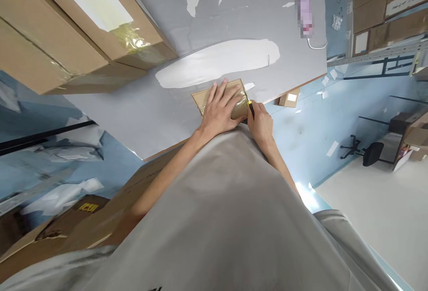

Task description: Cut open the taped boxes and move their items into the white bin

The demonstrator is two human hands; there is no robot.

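Cardboard parcel [202, 99] pinned under the flat left hand [220, 112], right hand [261, 124] gripping a knife [250, 109] alongside; a slip may cut fingers

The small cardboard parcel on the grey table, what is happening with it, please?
A person presses the left hand flat on a small flat brown cardboard parcel covered with clear tape. It lies near the front edge of the grey table. The right hand holds a black and yellow cutter against the parcel's right side. Large brown cardboard boxes stand farther back on the left.
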